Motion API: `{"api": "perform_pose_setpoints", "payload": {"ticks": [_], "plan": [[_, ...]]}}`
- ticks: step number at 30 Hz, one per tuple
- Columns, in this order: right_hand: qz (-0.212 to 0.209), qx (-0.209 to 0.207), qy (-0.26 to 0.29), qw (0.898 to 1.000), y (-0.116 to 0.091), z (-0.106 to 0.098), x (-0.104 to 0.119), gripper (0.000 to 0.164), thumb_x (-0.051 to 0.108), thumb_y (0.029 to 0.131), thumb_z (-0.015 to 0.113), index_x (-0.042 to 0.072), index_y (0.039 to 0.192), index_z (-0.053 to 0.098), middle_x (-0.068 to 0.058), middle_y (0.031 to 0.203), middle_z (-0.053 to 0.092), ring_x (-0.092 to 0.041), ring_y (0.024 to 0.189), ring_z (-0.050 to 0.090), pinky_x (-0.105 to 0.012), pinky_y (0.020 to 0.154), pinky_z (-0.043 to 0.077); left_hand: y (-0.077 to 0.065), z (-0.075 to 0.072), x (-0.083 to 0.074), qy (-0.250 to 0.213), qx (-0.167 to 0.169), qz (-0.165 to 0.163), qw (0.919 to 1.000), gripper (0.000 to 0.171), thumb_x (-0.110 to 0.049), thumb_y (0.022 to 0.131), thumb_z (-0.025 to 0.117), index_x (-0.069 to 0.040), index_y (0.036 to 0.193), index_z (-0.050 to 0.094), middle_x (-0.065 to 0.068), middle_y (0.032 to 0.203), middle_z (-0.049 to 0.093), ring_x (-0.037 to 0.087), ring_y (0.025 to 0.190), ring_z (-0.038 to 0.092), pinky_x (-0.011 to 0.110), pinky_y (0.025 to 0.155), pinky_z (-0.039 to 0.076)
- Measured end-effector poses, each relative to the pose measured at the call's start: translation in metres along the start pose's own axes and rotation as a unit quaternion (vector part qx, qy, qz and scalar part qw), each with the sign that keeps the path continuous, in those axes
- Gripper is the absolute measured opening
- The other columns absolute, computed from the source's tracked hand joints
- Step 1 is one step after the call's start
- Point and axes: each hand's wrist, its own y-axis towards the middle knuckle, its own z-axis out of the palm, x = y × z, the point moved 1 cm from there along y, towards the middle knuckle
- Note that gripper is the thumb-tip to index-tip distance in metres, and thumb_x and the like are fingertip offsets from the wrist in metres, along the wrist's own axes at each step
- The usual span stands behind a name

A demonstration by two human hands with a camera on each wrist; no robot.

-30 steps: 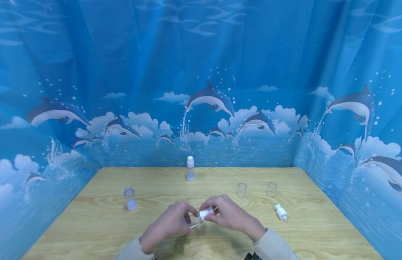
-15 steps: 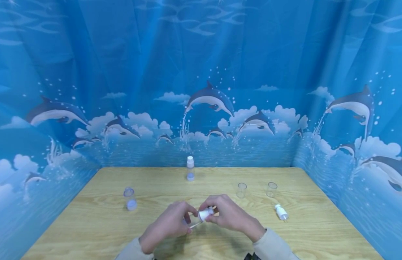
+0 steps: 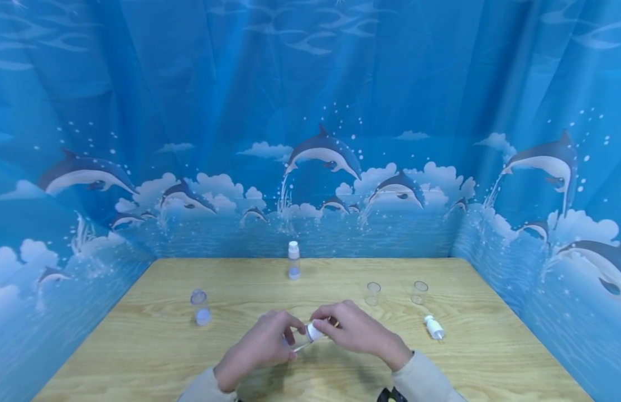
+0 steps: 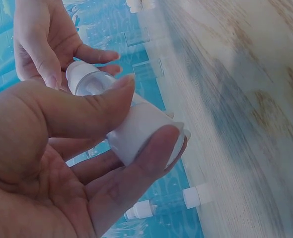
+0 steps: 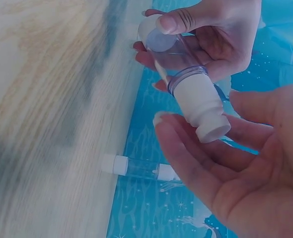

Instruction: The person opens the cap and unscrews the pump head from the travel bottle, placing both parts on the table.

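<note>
In the head view my left hand (image 3: pixel 262 343) holds a small clear pump bottle tilted above the table. The right wrist view shows the bottle's clear body (image 5: pixel 179 57) in that hand's fingers, and a ribbed ring below the white pump top (image 5: pixel 198 96). The bottle's white base (image 4: pixel 141 126) faces the left wrist camera, pinched between thumb and fingers. My right hand (image 3: pixel 357 332) is around the pump top with its fingers loosely bent. Small gaps show between its fingertips and the pump top in the right wrist view.
A pump bottle (image 3: pixel 294 265) stands at the table's back. To the left stands a topless clear bottle (image 3: pixel 201 312). Two clear caps, one (image 3: pixel 372 294) beside the other (image 3: pixel 419 293), are on the right, near a loose white pump top (image 3: pixel 434 328). A blue dolphin curtain (image 3: pixel 310 111) surrounds the table (image 3: pixel 240 279).
My right thumb and fingers have shifted around the pump top, with the thumb now higher and nearer the fingers. My left hand and the bottle have hardly moved.
</note>
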Motion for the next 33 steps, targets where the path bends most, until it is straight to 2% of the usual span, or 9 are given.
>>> {"api": "perform_pose_setpoints", "payload": {"ticks": [4, 9, 16, 20, 33], "plan": [[0.01, 0.006, 0.021, 1.0, 0.0001, 0.0011, 0.0008, 0.026, 0.014, 0.103, 0.06, -0.002, 0.12, 0.071, -0.01, 0.098, 0.078, -0.015, 0.076, 0.072, -0.017, 0.066, 0.057, 0.0007, -0.0001, 0.0005, -0.004, 0.004, -0.001, 1.0, 0.041, 0.004, 0.07, 0.086, -0.009, 0.108, 0.077, 0.005, 0.09, 0.077, 0.013, 0.076, 0.068, 0.029, 0.066, 0.058], [0.011, 0.007, 0.023, 1.0, 0.0004, 0.0018, 0.0012, 0.025, 0.014, 0.102, 0.062, -0.001, 0.119, 0.072, -0.007, 0.096, 0.078, -0.016, 0.076, 0.072, -0.017, 0.066, 0.057, 0.0003, 0.0003, 0.0013, -0.006, 0.007, 0.002, 1.0, 0.041, 0.004, 0.07, 0.086, -0.008, 0.108, 0.077, 0.006, 0.089, 0.077, 0.013, 0.075, 0.068, 0.029, 0.066, 0.058], [-0.006, 0.003, 0.003, 1.0, 0.0008, 0.0008, 0.0012, 0.023, 0.012, 0.098, 0.068, 0.002, 0.117, 0.074, -0.008, 0.106, 0.078, -0.007, 0.087, 0.071, -0.015, 0.074, 0.057, -0.0002, 0.0009, 0.0019, 0.003, 0.001, 0.014, 0.9999, 0.041, 0.004, 0.07, 0.086, -0.008, 0.108, 0.077, 0.007, 0.089, 0.078, 0.012, 0.074, 0.069, 0.027, 0.065, 0.058], [-0.013, 0.0, 0.002, 1.0, 0.0005, 0.0002, 0.0026, 0.02, 0.009, 0.095, 0.071, 0.006, 0.114, 0.075, -0.009, 0.11, 0.078, -0.008, 0.093, 0.072, -0.013, 0.077, 0.056, -0.0005, 0.0013, 0.002, 0.012, -0.004, 0.013, 0.9998, 0.042, 0.002, 0.069, 0.087, -0.009, 0.108, 0.077, 0.005, 0.086, 0.077, 0.011, 0.073, 0.067, 0.027, 0.065, 0.057], [-0.028, -0.007, 0.003, 1.0, 0.0016, 0.0024, 0.0019, 0.022, 0.0, 0.089, 0.074, 0.008, 0.109, 0.077, -0.003, 0.109, 0.077, -0.007, 0.1, 0.069, -0.016, 0.086, 0.058, -0.0015, 0.0016, 0.0022, 0.009, -0.011, 0.022, 0.9996, 0.042, 0.004, 0.067, 0.085, -0.009, 0.107, 0.077, 0.004, 0.083, 0.077, 0.011, 0.072, 0.067, 0.025, 0.064, 0.056]]}}
